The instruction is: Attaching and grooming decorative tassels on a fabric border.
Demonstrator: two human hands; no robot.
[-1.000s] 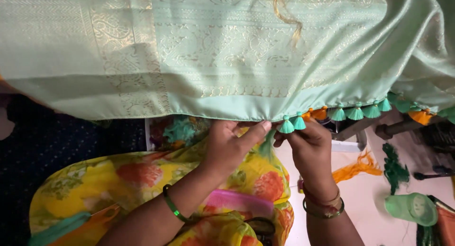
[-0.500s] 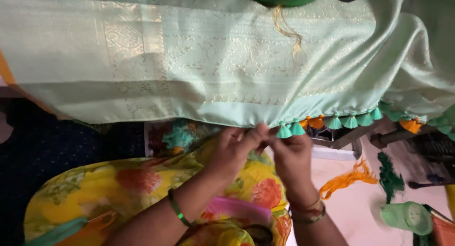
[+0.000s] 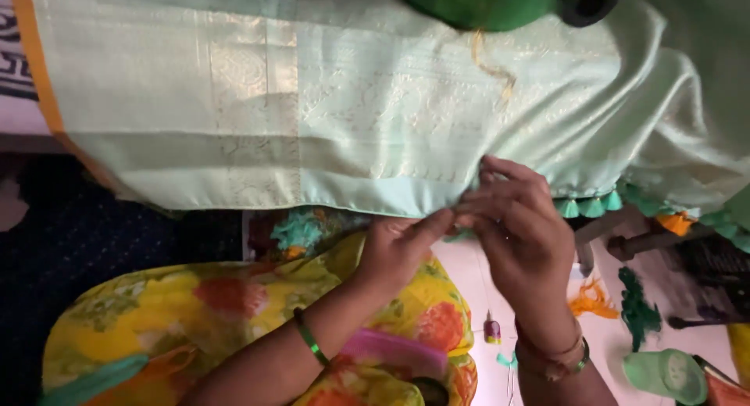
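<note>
A pale mint-green woven cloth (image 3: 328, 117) with gold patterning hangs across the upper view, its lower hem trimmed with green tassels (image 3: 590, 207) and an orange one (image 3: 676, 222). My left hand (image 3: 398, 246) pinches the hem edge from below, with a green bangle on that wrist. My right hand (image 3: 519, 230) lies over the hem beside it, fingers curled and pinching the edge, and it hides the nearest tassels. The fingertips of both hands meet at the hem.
A green thread cone (image 3: 476, 3) sits on the cloth at top. On the floor at right lie orange threads (image 3: 591, 300), dark green threads (image 3: 637, 308), a green plastic lid (image 3: 670, 372) and a small purple spool (image 3: 491, 329). A pink comb (image 3: 394, 351) rests on my yellow floral lap.
My right hand has risen over the hem and now covers the tassels it held below. The view shifted, and the cloth's orange border shows at left.
</note>
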